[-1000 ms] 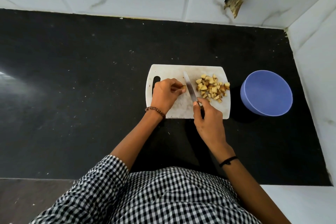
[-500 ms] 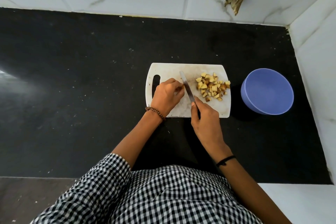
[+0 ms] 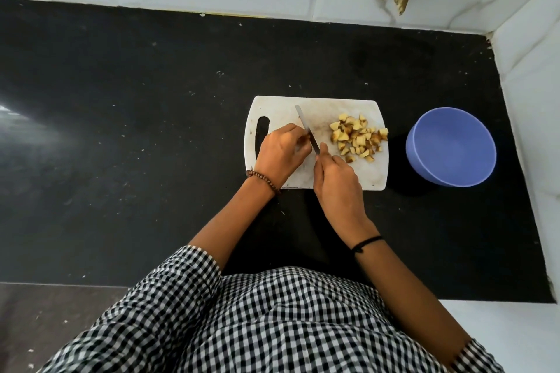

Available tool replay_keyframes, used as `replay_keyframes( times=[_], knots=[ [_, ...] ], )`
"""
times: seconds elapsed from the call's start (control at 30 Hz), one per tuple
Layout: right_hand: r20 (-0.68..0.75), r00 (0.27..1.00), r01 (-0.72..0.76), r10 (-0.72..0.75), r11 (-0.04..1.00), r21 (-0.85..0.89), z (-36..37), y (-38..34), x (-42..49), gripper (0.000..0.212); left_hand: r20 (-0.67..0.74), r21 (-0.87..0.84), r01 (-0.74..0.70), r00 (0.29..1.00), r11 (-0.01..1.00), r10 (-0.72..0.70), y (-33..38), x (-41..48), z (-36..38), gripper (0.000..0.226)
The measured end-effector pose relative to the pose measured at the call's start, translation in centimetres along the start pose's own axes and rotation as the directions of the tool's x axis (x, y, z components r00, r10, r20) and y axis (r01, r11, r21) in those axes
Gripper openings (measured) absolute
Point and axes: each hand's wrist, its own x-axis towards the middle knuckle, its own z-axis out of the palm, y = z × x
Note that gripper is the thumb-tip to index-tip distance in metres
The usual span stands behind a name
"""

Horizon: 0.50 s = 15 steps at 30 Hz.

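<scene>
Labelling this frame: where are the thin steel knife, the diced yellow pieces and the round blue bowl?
Thin steel knife (image 3: pixel 304 123): head view, mid-blade.
Diced yellow pieces (image 3: pixel 357 139): head view, middle of the heap.
Round blue plastic bowl (image 3: pixel 451 145): head view, bare inner wall.

Matt white plastic board (image 3: pixel 339 106); metal knife (image 3: pixel 304 124).

Your left hand (image 3: pixel 280 151) lies knuckles up, its fingers curled in and their tips pinching a small piece (image 3: pixel 306 137) that barely shows. Your right hand (image 3: pixel 336 182) grips the knife (image 3: pixel 304 124) with the forefinger stretched along its back. Both bare forearms reach forward and converge, and the wrists are nearly straight.
</scene>
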Motion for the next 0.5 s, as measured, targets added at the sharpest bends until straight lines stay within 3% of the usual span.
replay_keyframes(
  times=[0.23, 0.5],
  knots=[
    [0.052, 0.999, -0.014, 0.015, 0.999, -0.031, 0.0, -0.1, 0.9, 0.047, 0.015, -0.061, 0.053, 0.999, 0.997, -0.052, -0.5, 0.0, -0.1, 0.017],
    [0.069, 0.998, -0.01, 0.005, 0.997, 0.072, -1.6, 1.4, -2.1, 0.042, -0.02, -0.122, 0.103, 0.994, 0.987, -0.106, -0.2, 0.0, -0.4, 0.015]
  ],
)
